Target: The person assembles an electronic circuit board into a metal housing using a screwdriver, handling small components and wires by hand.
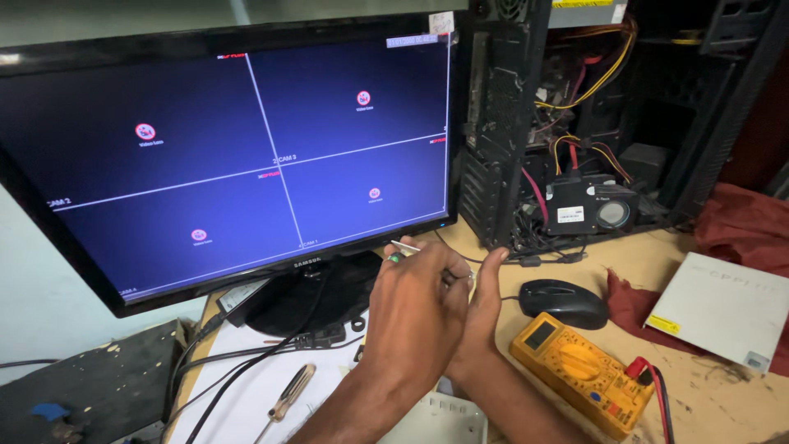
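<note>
My left hand (415,316) is raised in front of the monitor's stand, its fingers closed on a small thin tool (404,247) with a pale tip and a green bit by the fingers. My right hand (485,300) sits just behind it, fingers upright and together, touching the left hand; what it holds is hidden. Both hands hover over a white box (436,419) at the bottom edge. A black mouse (565,301) lies right of them.
A black monitor (238,148) shows a blue four-way split screen. An open computer case (575,115) with coloured wires stands behind. A yellow multimeter (583,374), a white flat device (727,308) on red cloth, a screwdriver (286,399) and black cables lie on the table.
</note>
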